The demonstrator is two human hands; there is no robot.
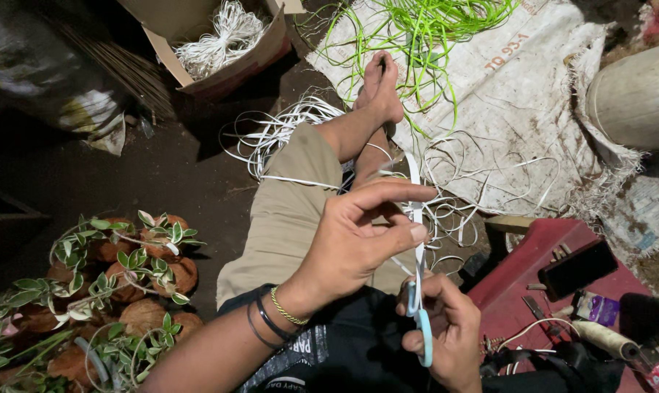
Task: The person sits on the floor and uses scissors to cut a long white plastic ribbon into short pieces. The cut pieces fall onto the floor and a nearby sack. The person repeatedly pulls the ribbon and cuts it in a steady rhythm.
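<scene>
left hand: pinches white strip | right hand: holds blue scissors | risk: blades sit close to fingers, could nick

The dark dirt floor carried a worn white sack, a cardboard box, loose white strips, small leafy plants and a red tray.
</scene>
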